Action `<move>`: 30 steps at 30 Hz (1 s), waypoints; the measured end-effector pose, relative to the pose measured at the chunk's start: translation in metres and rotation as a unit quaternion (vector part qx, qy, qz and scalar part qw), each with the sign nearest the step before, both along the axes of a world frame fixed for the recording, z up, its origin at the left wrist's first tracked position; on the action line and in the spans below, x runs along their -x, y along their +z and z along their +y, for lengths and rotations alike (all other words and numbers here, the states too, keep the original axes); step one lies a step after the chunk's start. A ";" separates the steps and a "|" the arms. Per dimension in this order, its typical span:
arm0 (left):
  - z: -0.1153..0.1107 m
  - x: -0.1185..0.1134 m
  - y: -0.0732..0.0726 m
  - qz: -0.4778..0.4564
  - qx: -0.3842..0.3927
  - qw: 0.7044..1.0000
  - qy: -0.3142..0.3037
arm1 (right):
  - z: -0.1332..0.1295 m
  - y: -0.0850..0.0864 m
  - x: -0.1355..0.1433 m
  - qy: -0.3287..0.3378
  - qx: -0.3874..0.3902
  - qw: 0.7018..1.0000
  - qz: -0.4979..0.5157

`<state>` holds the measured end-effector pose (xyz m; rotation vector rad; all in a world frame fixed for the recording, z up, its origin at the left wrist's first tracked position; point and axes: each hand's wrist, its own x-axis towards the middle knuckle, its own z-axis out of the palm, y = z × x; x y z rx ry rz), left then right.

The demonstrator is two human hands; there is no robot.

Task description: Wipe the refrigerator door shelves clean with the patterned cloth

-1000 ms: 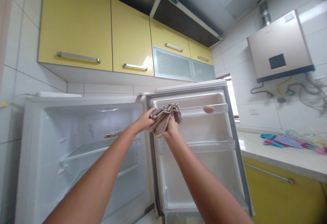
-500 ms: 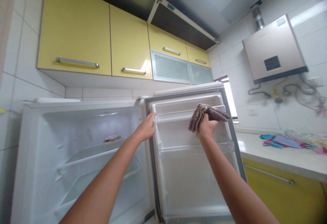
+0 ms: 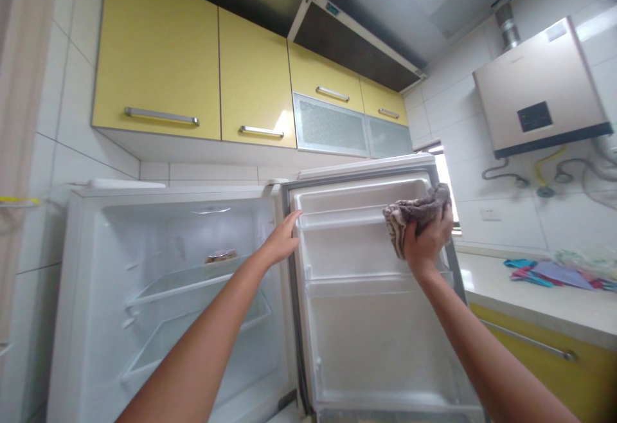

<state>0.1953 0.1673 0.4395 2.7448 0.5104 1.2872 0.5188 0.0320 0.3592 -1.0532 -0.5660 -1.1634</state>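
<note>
A white refrigerator (image 3: 77, 294) stands with its door (image 3: 376, 339) swung wide to the right. My left hand (image 3: 282, 240) rests at the hinge side of the door, its fingers stretched out against the edge of the upper door shelf (image 3: 337, 218) and its thumb apart. In my right hand (image 3: 429, 243) is a folded brown patterned cloth (image 3: 417, 214), gripped near the door's upper outer corner. The cloth covers part of the upper shelf's outer end and the grey door seal.
Inside the refrigerator, a small packet (image 3: 222, 256) lies on the upper glass shelf (image 3: 180, 281). Yellow cabinets (image 3: 164, 50) hang overhead beside a range hood (image 3: 357, 40). A water heater (image 3: 540, 89) hangs above the counter (image 3: 496, 281), where coloured cloths (image 3: 554, 273) lie.
My right hand has moved the cloth right and slightly up, toward the door's outer edge, and the hand has turned. My left hand stays at the hinge side. The view has shifted slightly left.
</note>
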 end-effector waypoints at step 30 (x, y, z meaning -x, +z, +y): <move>0.013 -0.008 -0.036 -0.274 0.147 0.947 0.086 | 0.075 0.060 0.154 0.283 0.392 0.777 -0.403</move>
